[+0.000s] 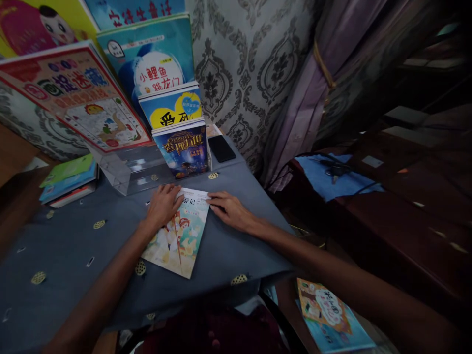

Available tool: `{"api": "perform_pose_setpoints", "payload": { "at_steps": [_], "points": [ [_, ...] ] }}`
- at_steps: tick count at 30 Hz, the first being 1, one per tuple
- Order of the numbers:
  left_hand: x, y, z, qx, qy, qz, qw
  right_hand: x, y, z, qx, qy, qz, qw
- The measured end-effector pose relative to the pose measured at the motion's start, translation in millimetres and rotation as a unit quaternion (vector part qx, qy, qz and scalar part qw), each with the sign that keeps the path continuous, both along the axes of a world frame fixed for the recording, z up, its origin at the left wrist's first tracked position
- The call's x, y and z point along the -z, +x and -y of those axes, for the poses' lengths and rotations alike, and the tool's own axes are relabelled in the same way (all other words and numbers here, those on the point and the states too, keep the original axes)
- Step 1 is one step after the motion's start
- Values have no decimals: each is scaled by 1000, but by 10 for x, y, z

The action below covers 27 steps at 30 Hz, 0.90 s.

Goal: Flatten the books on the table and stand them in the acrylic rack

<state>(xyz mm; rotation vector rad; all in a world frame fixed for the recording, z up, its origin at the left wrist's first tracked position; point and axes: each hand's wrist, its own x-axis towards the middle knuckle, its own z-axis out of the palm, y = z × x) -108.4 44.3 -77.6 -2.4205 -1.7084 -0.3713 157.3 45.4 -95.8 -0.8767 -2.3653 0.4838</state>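
Fingers (175,189) of the left hand (162,206) are bent close together over the upper left of the closed 游记 paperback (191,236); at its upper right corner, the right hand (236,212) is set with thumb and index slightly parted. Whether the book is pinched by either cannot be told. It is laid flat on the pineapple-print tablecloth (121,265), unopened and not stood up. Just beyond, 6 books, among them the dark blue 查理九世 book (184,152), are already displayed upright on and around the clear acrylic stand (118,172). Beside it, a smartphone (221,149) is placed; to the left, a small book stack (70,179) is left lying. How much remains cannot be judged.
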Motion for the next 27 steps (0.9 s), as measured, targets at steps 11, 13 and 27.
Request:
{"api": "perform_pose_setpoints", "payload": {
  "at_steps": [11, 13, 27],
  "points": [
    [33, 261, -36, 155, -88, 62, 982, 91, -10, -11, 14, 24, -37, 999],
    [30, 285, -27, 179, -118, 55, 975, 109, -12, -9, 17, 24, -39, 999],
    [111, 385, 11, 167, -116, 86, 975, 161, -21, -26, 22, 25, -38, 999]
  ]
}}
